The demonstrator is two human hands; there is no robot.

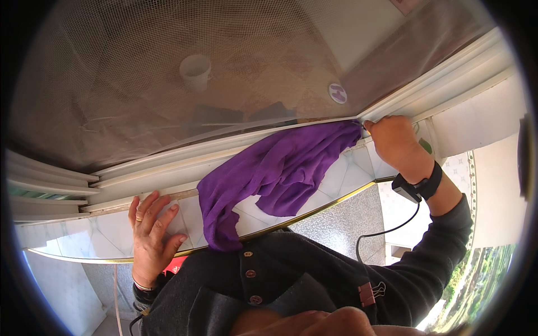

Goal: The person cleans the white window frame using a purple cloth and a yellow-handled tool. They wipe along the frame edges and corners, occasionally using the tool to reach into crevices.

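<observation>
A purple cloth point(286, 164) lies draped along the window track and over the white tiled sill, one end bunched into the right corner of the window frame. At that corner my right hand point(393, 140) is closed around what looks like a thin tool, its tip at the cloth; most of it is hidden by the fingers. My left hand point(153, 235) rests on the tiled sill point(111, 237) to the left of the cloth, fingers spread and holding nothing. Above the cloth is the mesh window screen point(138, 96).
White window rails point(138, 185) run along the sill, and a gold trim strip point(319, 213) edges its front. Behind the screen stands a white cup point(196, 69). From a black wrist device point(410, 189), a cable point(382, 233) hangs beside the right arm. A binder clip point(370, 293) grips the clothing.
</observation>
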